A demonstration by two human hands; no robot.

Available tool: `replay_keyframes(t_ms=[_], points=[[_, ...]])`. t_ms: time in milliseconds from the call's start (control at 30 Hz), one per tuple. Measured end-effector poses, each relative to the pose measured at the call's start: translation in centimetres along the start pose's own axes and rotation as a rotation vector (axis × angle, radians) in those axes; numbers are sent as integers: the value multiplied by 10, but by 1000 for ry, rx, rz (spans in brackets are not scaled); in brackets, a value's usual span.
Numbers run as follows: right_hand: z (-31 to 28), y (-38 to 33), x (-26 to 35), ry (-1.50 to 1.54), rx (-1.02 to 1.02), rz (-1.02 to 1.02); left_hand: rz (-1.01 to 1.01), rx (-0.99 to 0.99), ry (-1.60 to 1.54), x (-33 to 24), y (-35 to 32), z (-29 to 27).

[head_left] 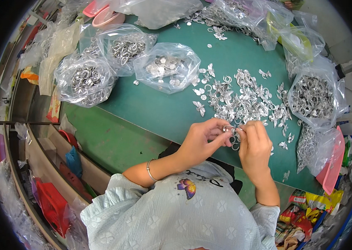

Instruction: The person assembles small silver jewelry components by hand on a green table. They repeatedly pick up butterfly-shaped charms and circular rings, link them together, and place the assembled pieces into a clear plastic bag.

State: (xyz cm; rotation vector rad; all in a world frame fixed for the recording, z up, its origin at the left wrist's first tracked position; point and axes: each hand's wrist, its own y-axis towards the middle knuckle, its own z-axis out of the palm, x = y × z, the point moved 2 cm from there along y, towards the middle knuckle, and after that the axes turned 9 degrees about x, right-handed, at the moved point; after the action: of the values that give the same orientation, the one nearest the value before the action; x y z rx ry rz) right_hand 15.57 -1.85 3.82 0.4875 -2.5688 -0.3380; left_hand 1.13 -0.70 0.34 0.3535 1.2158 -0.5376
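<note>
green table (159, 112) strewn with bags of silver parts. at lower centre of the frame the left hand (203, 139) pinches a small ring (229, 129); just right of it, touching, the right hand (254, 146) closes narrow on the same ring. loose pile (242, 100) lies just above both.

light: bright, even | shadows: soft | glare: on plastic bags (167, 66) | edges: fisheye bend, black rim

Small assembly workshop: green worktable (159, 112), bagged metal parts (85, 80).
</note>
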Motion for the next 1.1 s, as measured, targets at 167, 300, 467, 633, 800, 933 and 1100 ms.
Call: replay_keyframes(t_ms=[167,300,467,633,800,933,1100], points=[[-7,7,-10,394,70,-137,-30,-3,-338,10,7,-11],[-6,4,-13,419,34,-366,-123,143,-776,20,10,-17],[15,-2,-36,1404,71,315,-130,110,-794,11,12,-12],[29,-5,-50,2107,114,528,-137,102,-779,20,11,-22],[30,-1,-44,2227,75,628,-150,10,-728,21,9,-22],[36,-2,-36,2042,28,493,-230,19,-894,38,10,-17],[42,-5,-24,1527,-2,338,-267,-35,-1159,44,22,2]])
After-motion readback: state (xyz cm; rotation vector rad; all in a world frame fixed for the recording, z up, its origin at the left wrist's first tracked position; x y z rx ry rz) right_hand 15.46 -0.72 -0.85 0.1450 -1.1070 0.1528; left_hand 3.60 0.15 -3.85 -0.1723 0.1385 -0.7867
